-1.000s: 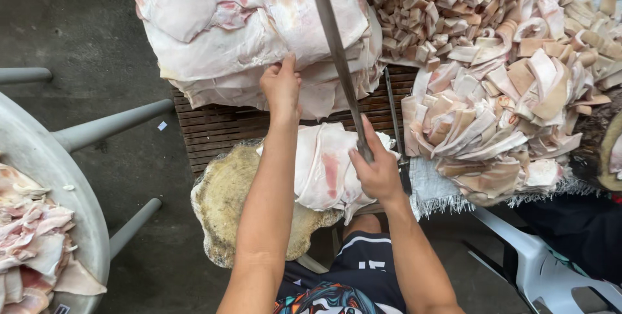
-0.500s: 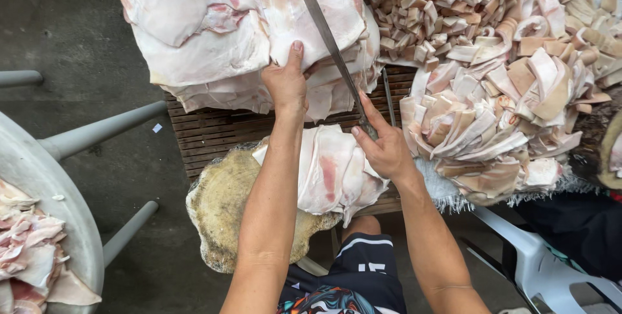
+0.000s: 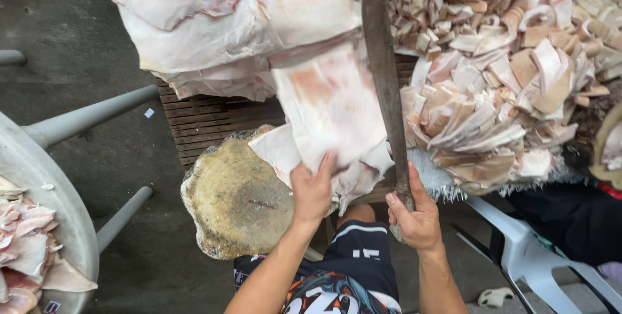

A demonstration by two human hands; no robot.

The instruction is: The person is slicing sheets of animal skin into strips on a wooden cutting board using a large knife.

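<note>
Your left hand [image 3: 312,191] grips a pale pink pork-skin sheet [image 3: 330,103] over the round wooden chopping block [image 3: 236,197]'s right edge; your right hand [image 3: 414,213] clenches the long dark cleaver [image 3: 383,74].

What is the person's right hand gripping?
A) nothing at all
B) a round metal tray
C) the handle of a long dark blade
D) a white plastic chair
C: the right hand is closed round the handle of the long dark blade, which stretches up past the pale slab of pork skin held by the left hand.

A dark concrete floor [image 3: 78,22] is lying under even daylight, a slatted wooden pallet [image 3: 207,123] and a white plastic chair [image 3: 538,262] standing on it.
</note>
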